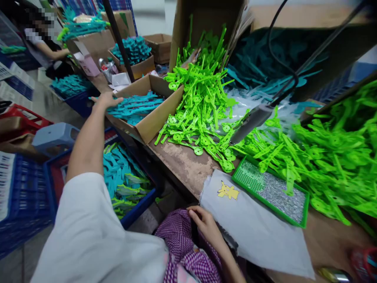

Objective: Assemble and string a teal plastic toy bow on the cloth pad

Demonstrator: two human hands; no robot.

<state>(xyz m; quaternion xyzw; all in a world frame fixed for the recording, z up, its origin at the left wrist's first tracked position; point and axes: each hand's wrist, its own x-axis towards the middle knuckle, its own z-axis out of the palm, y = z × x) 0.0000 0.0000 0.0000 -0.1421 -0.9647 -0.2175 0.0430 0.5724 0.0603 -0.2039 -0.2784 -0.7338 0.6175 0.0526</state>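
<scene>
My left hand (104, 101) is stretched out at the left edge of an open cardboard box (160, 118). Its thumb points over the teal plastic pieces (137, 107) in the box, and its fingers are spread, the tips partly hidden at the far side. I see nothing held in it. My right hand (207, 226) is low over my purple checked apron (176, 226), beside the table edge. Its fingers are loosely bent with a gap between them, and nothing shows in them. Bright green plastic pieces (203, 102) are heaped on the table right of the box.
A green tray (305, 212) with small metal parts lies beside a grey cloth (265, 236). A dark handheld tool (251, 122) hangs over the green heap. Below my left arm is a blue crate (154, 194) of teal and green pieces. Another person (48, 49) sits at far left.
</scene>
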